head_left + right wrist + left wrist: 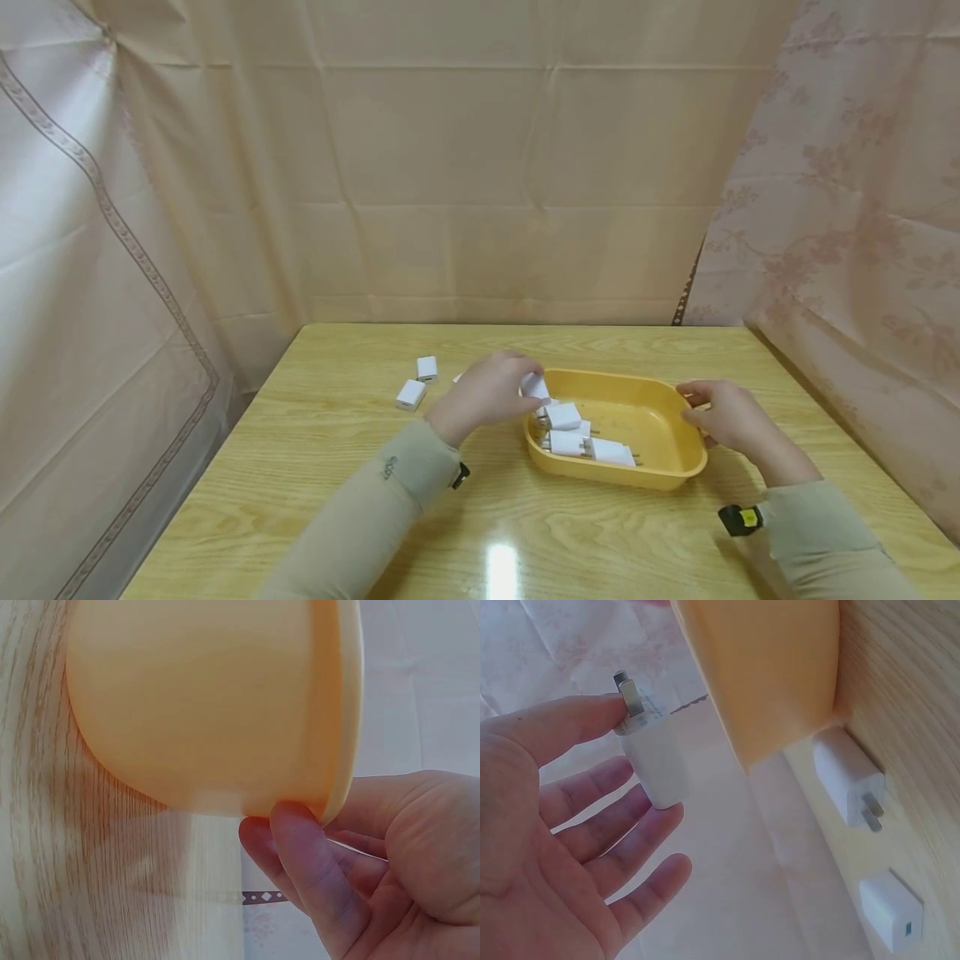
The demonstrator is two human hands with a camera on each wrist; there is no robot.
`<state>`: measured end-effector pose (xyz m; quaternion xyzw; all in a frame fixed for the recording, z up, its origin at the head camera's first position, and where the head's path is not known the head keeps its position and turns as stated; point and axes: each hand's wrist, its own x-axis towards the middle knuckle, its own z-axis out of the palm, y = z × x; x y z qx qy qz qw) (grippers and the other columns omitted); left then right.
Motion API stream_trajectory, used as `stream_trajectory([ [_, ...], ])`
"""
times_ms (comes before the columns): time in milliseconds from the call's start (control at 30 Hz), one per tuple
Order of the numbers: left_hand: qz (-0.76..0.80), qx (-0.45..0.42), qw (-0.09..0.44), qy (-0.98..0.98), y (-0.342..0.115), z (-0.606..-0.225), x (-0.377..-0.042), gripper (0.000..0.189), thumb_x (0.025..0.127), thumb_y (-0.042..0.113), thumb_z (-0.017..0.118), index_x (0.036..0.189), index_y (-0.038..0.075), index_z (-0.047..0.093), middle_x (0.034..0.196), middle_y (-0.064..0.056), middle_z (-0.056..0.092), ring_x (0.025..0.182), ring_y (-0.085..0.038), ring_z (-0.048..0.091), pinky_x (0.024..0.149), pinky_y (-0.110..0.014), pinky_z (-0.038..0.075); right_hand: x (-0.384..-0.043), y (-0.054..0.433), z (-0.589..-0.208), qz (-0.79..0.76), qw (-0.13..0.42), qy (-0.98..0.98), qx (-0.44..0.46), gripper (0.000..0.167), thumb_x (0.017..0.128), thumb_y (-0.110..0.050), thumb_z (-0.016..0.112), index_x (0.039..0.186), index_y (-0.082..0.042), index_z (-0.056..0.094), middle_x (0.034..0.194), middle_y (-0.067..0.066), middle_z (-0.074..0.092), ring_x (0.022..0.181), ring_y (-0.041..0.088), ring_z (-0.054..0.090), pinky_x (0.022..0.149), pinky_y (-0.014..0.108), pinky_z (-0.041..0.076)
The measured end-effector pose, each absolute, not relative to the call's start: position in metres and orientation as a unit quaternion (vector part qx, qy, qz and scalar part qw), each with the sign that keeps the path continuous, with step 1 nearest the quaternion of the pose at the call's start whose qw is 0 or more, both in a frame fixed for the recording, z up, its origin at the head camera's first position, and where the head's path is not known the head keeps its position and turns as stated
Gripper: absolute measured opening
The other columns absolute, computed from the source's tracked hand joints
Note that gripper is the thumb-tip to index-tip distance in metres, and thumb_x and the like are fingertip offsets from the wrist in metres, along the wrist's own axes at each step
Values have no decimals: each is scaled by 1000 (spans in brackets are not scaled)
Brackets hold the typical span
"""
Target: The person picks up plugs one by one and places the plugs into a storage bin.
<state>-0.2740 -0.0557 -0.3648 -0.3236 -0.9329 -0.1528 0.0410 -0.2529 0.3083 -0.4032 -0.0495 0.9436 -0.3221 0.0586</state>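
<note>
My left hand (487, 390) pinches a white plug-in charger (658, 761) between thumb and fingers, above the left end of a yellow plastic basin (600, 473). Its two metal prongs point toward the thumb side in the left wrist view. Several white chargers (564, 416) lie heaped along the basin's left and near side, prongs at various angles. At the opposite end my right hand (731, 417) grips the basin's rim. In the right wrist view, fingers (304, 840) press the outer wall while the thumb side is partly hidden behind the rim.
Two more chargers, one (410, 395) nearer and one (427, 368) farther, lie on the wooden table (300, 467) left of the basin. Part of another white piece (457, 378) shows behind the left hand. Cloth curtains (450, 167) hang behind and on both sides.
</note>
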Motion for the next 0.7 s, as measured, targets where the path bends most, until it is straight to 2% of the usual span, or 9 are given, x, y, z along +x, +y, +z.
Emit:
stream_trajectory([
  [200,-151,-325,35,-933,-46,-364,-275,45,91,35,76,130,14,68,126,-1,67,111,-18,63,93,-34,52,-253,308,-403,-324,62,943,-48,48,98,-4,64,139,15,49,125,38,56,88,28,69,64,39,61],
  [433,-154,-329,25,-932,-35,-360,-277,43,92,35,75,129,15,68,123,1,67,106,-15,63,90,-32,53,-252,307,-402,-331,61,940,-52,49,98,-4,63,140,16,47,125,39,55,85,27,69,63,38,61],
  [567,-145,-330,21,-933,-30,-361,-278,44,92,36,75,130,15,68,126,1,67,107,-15,62,90,-31,52,-252,307,-401,-332,63,940,-50,49,98,-4,63,141,15,47,127,39,55,86,27,69,62,38,61],
  [700,-157,-330,8,-931,-25,-363,-278,44,93,35,75,131,14,67,127,1,66,102,-11,61,87,-29,52,-252,307,-401,-329,61,941,-52,48,97,-3,63,139,15,48,125,38,56,86,28,69,62,39,61],
])
